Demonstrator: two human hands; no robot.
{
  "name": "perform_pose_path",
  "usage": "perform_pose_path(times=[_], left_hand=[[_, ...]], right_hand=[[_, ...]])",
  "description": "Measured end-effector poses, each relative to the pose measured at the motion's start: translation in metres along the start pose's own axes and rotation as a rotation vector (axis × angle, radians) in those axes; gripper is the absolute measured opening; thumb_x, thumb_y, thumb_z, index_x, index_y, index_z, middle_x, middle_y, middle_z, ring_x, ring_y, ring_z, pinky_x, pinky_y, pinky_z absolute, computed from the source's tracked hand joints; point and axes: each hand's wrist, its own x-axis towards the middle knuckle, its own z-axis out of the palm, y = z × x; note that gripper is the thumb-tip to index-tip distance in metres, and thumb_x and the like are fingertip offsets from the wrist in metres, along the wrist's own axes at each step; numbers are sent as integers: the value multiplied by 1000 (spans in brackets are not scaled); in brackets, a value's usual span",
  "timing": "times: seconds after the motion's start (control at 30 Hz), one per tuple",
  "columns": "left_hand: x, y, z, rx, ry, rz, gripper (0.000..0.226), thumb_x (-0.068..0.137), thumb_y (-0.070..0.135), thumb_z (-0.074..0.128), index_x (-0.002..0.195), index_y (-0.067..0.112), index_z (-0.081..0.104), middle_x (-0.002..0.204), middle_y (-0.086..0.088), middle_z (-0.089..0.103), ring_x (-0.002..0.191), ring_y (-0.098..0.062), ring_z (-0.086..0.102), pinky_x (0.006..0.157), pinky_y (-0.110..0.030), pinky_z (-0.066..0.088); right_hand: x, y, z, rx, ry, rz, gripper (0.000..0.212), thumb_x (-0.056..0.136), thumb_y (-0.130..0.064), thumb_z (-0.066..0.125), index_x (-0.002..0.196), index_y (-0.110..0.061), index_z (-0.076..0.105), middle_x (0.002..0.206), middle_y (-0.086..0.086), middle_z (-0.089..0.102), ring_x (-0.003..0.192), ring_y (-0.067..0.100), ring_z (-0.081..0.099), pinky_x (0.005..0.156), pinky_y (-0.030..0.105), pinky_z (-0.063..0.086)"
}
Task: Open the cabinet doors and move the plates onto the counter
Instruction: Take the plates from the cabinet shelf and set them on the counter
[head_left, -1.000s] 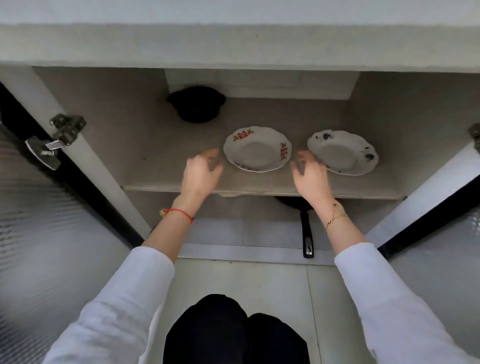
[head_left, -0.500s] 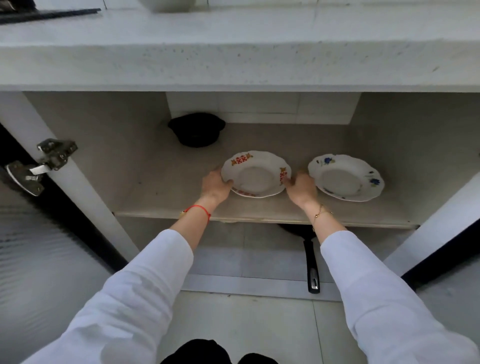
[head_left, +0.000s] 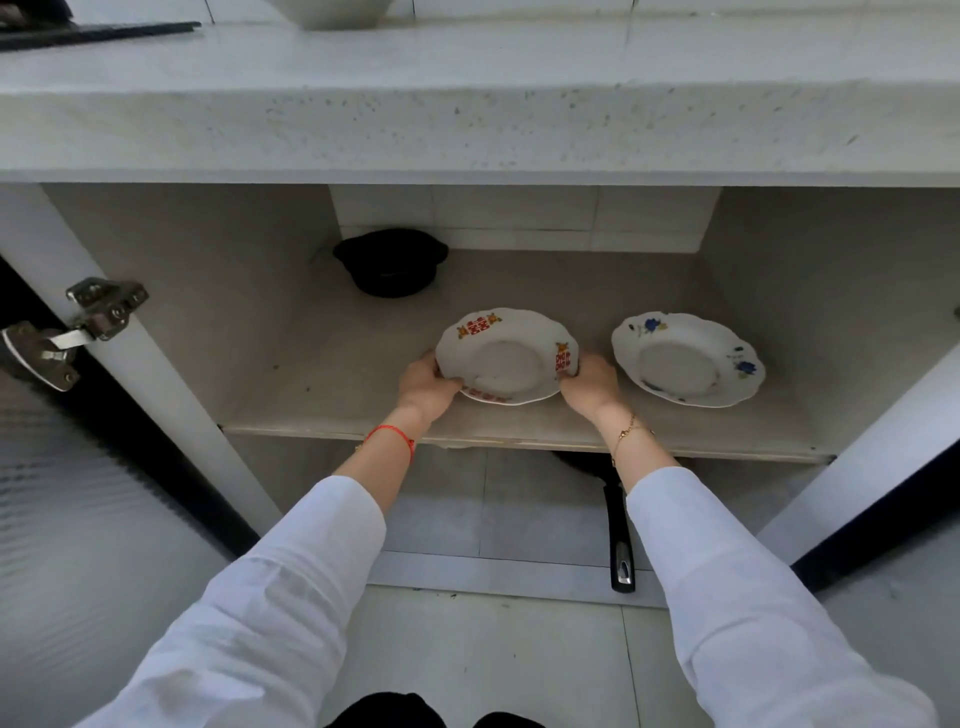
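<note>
A pale stone worktop (head_left: 467, 104) is seen running over an open lower cabinet, with a grey shelf (head_left: 322, 364) inside and both cabinet doors swung wide.

The left hand (head_left: 423, 387) is curled round the left rim of the red-patterned plate (head_left: 506, 356), and the right hand (head_left: 589, 387) is curled round its right rim, so the plate is gripped at 2 opposite edges. Whether it is lifted clear of the shelf or still resting on it cannot be told; its near edge appears tipped slightly upward. The plate looks like glazed ceramic: it is judged stiff, moderately light, smooth enough to slip, and liable to chip or shatter if knocked against the worktop's underside. A hold at opposite rims, thumbs on top and fingers beneath, is judged the safest. The scalloped edge may give some purchase.

Red decorative characters are printed on its rim, seemingly a double-happiness motif; no brand can be read.

Just beside it on the right, the blue-flowered plate (head_left: 688, 358) is left untouched on the shelf. A black pot (head_left: 389, 262) is set at the back, and a black pan handle (head_left: 621, 540) is seen below the shelf.
</note>
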Motion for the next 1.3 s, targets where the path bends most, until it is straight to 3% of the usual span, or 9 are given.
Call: perform_pose_path(times=[0.1,0.3,0.43,0.53,0.63,0.8,1.07,1.17,1.3], left_hand=[[-13,-5,-2,-92,-14,-18,45,82,4,68,125,12,60,127,-8,66,118,-25,60,90,-27,45],[-53,-16,-8,-274,-13,5,53,78,-8,69,128,9,60,124,-9,67,113,-21,61,91,-28,47],[-85,-24,-16,-306,-17,39,58,77,-13,69,130,10,59,125,-5,67,111,-17,61,91,-26,47],[-110,-30,-24,-292,11,76,59,78,-12,68,132,12,58,126,-1,66,118,-17,59,96,-29,49],[-136,-35,-36,-280,48,115,63,78,-11,69,133,19,58,115,15,66,114,-9,60,99,-29,49],[-179,-40,-56,-346,100,167,70,77,-13,69,138,18,53,114,23,64,102,16,61,87,-8,50],[-223,-44,-76,-406,143,181,73,79,-11,69,142,19,49,134,9,61,124,-5,58,106,-33,47],[-230,-46,-78,-423,157,197,73,78,-11,69,139,25,52,132,15,62,123,-2,57,106,-34,47],[-227,-47,-79,-421,154,231,75,78,-12,68,122,48,59,124,22,65,120,-1,59,104,-30,48]], right_hand=[[-12,4,-1,69,-13,18,22,91,-7,49,102,-2,67,107,13,69,95,25,59,80,26,41],[-45,13,-1,193,24,49,19,86,-3,53,99,-1,67,101,13,72,100,28,65,75,27,46],[-82,20,1,326,24,-10,22,87,-4,58,106,-12,67,103,5,72,103,23,65,89,33,51],[-109,20,2,375,37,-50,24,88,-6,58,108,-17,66,102,0,72,102,19,65,89,33,53],[-136,18,1,379,61,-118,32,89,-7,58,117,-23,64,102,-6,72,99,12,66,84,25,52],[-173,13,0,418,54,-186,42,91,-11,60,127,-32,58,102,-20,71,96,-5,65,76,5,49],[-210,6,-4,459,40,-277,49,90,-6,62,133,-28,55,102,-27,68,97,-12,64,77,1,47],[-217,5,-5,456,52,-296,51,89,-4,62,134,-29,55,101,-32,67,99,-13,62,80,1,47],[-217,4,-3,476,72,-303,51,88,-1,62,129,-31,56,100,-32,67,100,-9,64,82,3,47]])
